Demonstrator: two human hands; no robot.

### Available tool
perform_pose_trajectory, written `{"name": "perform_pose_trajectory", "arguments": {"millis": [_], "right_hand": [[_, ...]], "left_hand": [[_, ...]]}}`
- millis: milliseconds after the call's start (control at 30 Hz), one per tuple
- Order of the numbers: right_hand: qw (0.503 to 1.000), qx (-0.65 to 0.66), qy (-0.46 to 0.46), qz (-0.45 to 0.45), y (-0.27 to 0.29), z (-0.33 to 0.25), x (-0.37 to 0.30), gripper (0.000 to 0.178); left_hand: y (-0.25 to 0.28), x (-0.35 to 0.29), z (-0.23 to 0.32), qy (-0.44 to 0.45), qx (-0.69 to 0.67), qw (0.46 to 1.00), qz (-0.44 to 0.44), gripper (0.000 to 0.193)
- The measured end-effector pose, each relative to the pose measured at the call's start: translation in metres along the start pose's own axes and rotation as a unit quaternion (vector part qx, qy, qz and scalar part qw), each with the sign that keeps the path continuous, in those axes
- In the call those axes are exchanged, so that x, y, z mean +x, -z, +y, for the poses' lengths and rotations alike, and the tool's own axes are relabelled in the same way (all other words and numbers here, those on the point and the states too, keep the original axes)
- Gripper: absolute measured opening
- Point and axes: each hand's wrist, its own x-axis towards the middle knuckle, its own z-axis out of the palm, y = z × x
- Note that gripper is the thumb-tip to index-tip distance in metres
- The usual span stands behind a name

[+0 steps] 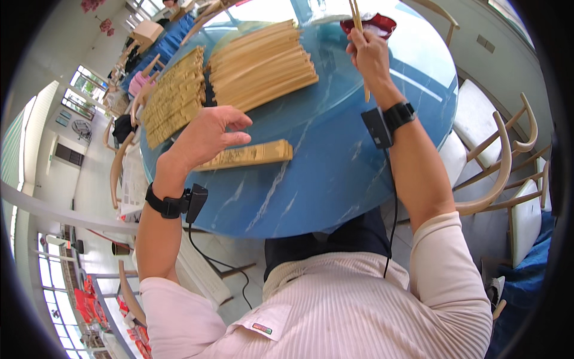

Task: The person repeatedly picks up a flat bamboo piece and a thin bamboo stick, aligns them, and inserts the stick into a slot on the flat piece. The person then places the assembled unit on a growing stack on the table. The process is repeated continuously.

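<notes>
My right hand [369, 55] is closed around a pair of wooden chopsticks [357, 13] at the far right of the table; their other ends come out below the hand. A glossy dark red dish [382, 25] sits just beyond it. My left hand [212, 136] is open, thumb and fingers apart with nothing between them. It hovers over the left part of a low stack of tan printed paper sleeves [263, 154]. Farther off lies a wide pile of bare chopsticks [263, 63]. Left of that pile, more tan printed sleeves [178, 96] overlap in rows.
The round blue marbled table [311, 197] carries a raised glass turntable [335, 90]. Wooden chairs with pale seats [478, 122] stand at the right. Each wrist wears a black strapped device, with cables [393, 209] hanging toward my body. More chairs [119, 167] line the left side.
</notes>
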Motion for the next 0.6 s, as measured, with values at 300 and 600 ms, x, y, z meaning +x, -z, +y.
{"name": "perform_pose_trajectory", "arguments": {"millis": [300, 600], "right_hand": [[0.994, -0.009, 0.068, -0.088, -0.035, -0.021, -0.038, 0.035], [0.99, -0.022, 0.071, -0.122, -0.061, -0.024, -0.066, 0.032]], "left_hand": [[-0.058, -0.021, -0.013, -0.104, 0.057, 0.991, 0.067, 0.053], [-0.06, -0.01, -0.023, -0.095, 0.045, 0.993, 0.059, 0.042]]}}
